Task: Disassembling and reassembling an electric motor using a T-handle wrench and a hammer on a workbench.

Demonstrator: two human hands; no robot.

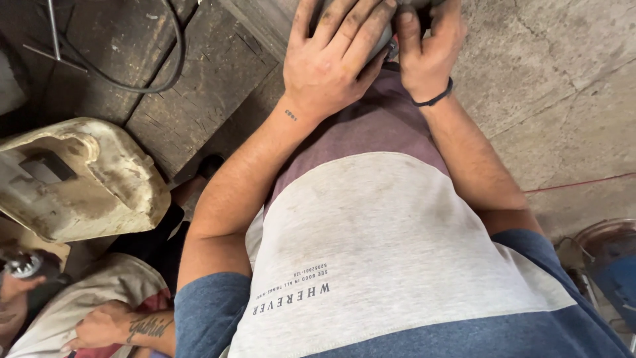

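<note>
The left hand [331, 59] lies with its grimy fingers [351, 26] held close together and curled over a small grey object [386, 41] at the top edge of the view. The right hand [427, 50] is closed around the same object from the other side, thumb pressed down along it, and a black band [434, 99] circles that wrist. The two hands touch each other above the object, and most of it is hidden beneath them or cut off by the frame, so what kind of thing it is cannot be told; only a sliver of grey and a small red spot show between the fingers. It is held in front of the person's belly, just over the hem of a T-shirt [371, 225] banded in maroon, pale grey and blue.

Beneath the hands lies a bare concrete floor [563, 86], cracked, with a thin red line across it. To the left are dark wooden planks [192, 86], a black cable [165, 73] looping over them. Further left sits a dirty cream plastic casing [86, 179]. In the lower left corner another person's tattooed arm [126, 326] rests on pale cloth. At the lower right edge stands a blue round container [613, 265] with a metal rim.
</note>
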